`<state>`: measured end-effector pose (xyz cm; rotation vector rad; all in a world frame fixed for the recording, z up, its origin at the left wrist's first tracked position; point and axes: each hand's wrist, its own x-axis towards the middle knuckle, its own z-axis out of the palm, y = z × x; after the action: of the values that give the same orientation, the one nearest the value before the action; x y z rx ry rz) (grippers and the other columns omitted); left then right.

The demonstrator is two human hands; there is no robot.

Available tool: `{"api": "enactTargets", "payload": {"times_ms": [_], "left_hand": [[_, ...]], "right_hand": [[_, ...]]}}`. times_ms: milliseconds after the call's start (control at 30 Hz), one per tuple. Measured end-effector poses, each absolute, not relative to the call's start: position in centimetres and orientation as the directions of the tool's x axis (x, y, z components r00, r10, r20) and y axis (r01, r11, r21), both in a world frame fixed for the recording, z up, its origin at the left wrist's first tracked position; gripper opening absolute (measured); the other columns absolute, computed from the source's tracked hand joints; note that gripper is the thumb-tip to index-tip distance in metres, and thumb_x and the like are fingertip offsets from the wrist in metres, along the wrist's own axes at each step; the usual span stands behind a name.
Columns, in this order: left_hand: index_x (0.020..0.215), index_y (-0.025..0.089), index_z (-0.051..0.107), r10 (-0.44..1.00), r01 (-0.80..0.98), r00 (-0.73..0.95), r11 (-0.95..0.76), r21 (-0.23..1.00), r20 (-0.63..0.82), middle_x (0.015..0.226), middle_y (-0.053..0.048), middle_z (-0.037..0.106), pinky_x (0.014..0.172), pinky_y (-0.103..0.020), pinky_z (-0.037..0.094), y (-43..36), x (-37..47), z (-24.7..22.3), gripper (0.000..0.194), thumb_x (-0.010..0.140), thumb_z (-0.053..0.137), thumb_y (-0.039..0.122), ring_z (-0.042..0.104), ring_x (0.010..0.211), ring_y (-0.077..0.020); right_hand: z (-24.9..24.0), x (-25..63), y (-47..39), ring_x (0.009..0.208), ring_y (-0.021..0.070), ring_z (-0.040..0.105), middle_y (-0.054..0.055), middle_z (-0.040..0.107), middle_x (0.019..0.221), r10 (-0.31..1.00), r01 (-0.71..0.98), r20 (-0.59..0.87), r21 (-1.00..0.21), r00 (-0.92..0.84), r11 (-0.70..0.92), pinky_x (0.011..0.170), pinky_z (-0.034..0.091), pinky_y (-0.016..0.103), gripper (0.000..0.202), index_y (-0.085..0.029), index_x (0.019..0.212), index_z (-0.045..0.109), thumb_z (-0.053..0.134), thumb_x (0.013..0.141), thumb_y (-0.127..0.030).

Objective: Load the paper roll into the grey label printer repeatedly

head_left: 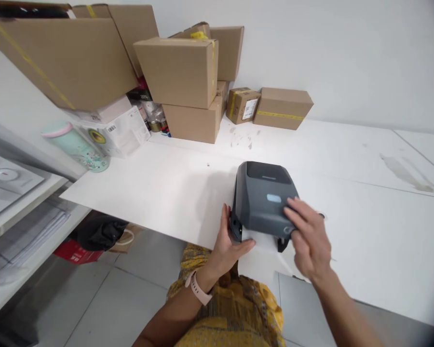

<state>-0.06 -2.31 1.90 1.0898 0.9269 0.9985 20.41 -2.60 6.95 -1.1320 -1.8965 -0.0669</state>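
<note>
Dark grey device (262, 197) set at near edge of white table (159, 193). Its side and lower front cupped by left hand (229, 246), thumb spread from fingers. Device's top right corner touched by right hand (309, 236), fingers loosely curled, partly blurred.

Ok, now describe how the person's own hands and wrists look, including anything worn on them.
Both the left hand and the right hand are bare, without gloves. The left wrist has a pale pink band with small dark holes along it. No sleeves show on the visible forearms.
</note>
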Motion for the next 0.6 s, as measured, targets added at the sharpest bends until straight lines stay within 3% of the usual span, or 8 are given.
{"api": "enactTargets", "payload": {"times_ms": [100, 167, 267, 333, 433, 533, 600], "left_hand": [[0.161, 0.031, -0.006, 0.975, -0.139, 0.220, 0.050, 0.989, -0.019, 0.172, -0.010, -0.001, 0.128, -0.045, 0.022, -3.1, -0.1, 1.1, 0.126, 0.074, 0.082, 0.055, 0.010, 0.159, -0.0313], [0.162, 0.031, -0.001, 0.986, -0.042, 0.118, -0.112, 0.993, 0.116, 0.173, -0.008, -0.001, 0.130, -0.048, 0.016, -3.1, -0.3, 1.3, 0.114, 0.080, 0.073, 0.059, 0.005, 0.159, -0.0327], [0.162, 0.031, 0.006, 0.923, 0.131, -0.023, -0.377, 0.917, 0.383, 0.172, -0.004, 0.006, 0.129, -0.051, 0.014, -1.4, -0.2, 3.3, 0.087, 0.093, 0.051, 0.058, 0.002, 0.159, -0.0326], [0.160, 0.031, 0.014, 0.894, 0.287, -0.068, -0.407, 0.867, 0.443, 0.170, -0.004, 0.019, 0.128, -0.053, 0.018, 0.8, 0.2, 5.5, 0.086, 0.089, 0.053, 0.058, 0.004, 0.159, -0.0337], [0.153, 0.029, 0.037, 0.932, 0.479, 0.079, -0.348, 0.806, 0.355, 0.164, -0.005, 0.035, 0.124, -0.060, 0.018, 3.8, 1.2, 8.8, 0.081, 0.081, 0.065, 0.053, 0.003, 0.158, -0.0378], [0.135, 0.028, 0.058, 0.846, 0.410, 0.352, -0.524, 0.746, 0.400, 0.159, -0.005, 0.045, 0.124, -0.061, 0.016, 5.1, 2.1, 10.8, 0.070, 0.070, 0.076, 0.048, 0.002, 0.158, -0.0391], [0.124, 0.028, 0.065, 0.794, 0.320, 0.446, -0.573, 0.754, 0.413, 0.154, -0.005, 0.051, 0.125, -0.059, 0.017, 5.2, 2.6, 11.0, 0.060, 0.067, 0.077, 0.043, 0.007, 0.158, -0.0389]], "right_hand": [[3.9, 19.9, -5.0, 0.142, 0.0357, 0.046, 0.006, 0.051, 0.153, 0.732, 0.780, 0.653, -0.349, -0.194, 0.519, 0.115, 0.037, 0.063, 0.065, -0.037, 0.156, 0.037, 0.044, 0.095, -0.016], [3.2, 19.7, -5.5, 0.137, 0.0357, 0.052, 0.006, 0.058, 0.146, 0.739, 0.809, 0.652, -0.336, -0.169, 0.482, 0.115, 0.034, 0.065, 0.062, -0.038, 0.154, 0.040, 0.041, 0.095, -0.020], [3.9, 19.7, -4.6, 0.118, 0.0326, 0.065, 0.005, 0.071, 0.126, 0.740, 0.834, 0.659, -0.331, -0.131, 0.442, 0.111, 0.037, 0.062, 0.051, -0.037, 0.140, 0.059, 0.035, 0.096, -0.024], [5.0, 19.8, -3.3, 0.098, 0.0278, 0.070, 0.004, 0.076, 0.107, 0.732, 0.835, 0.667, -0.318, -0.139, 0.449, 0.104, 0.043, 0.056, 0.044, -0.034, 0.121, 0.071, 0.036, 0.096, -0.025], [6.8, 19.8, -1.2, 0.077, 0.0215, 0.064, 0.003, 0.073, 0.083, 0.692, 0.799, 0.689, -0.283, -0.216, 0.530, 0.091, 0.049, 0.044, 0.035, -0.028, 0.094, 0.073, 0.039, 0.097, -0.021], [7.8, 19.6, 0.1, 0.073, 0.0196, 0.058, 0.004, 0.065, 0.073, 0.659, 0.781, 0.689, -0.217, -0.302, 0.585, 0.082, 0.049, 0.038, 0.031, -0.024, 0.084, 0.068, 0.041, 0.097, -0.019], [7.9, 19.4, 0.6, 0.077, 0.0195, 0.059, 0.004, 0.066, 0.077, 0.668, 0.800, 0.662, -0.169, -0.341, 0.576, 0.088, 0.048, 0.040, 0.028, -0.024, 0.089, 0.068, 0.041, 0.098, -0.022]]}}
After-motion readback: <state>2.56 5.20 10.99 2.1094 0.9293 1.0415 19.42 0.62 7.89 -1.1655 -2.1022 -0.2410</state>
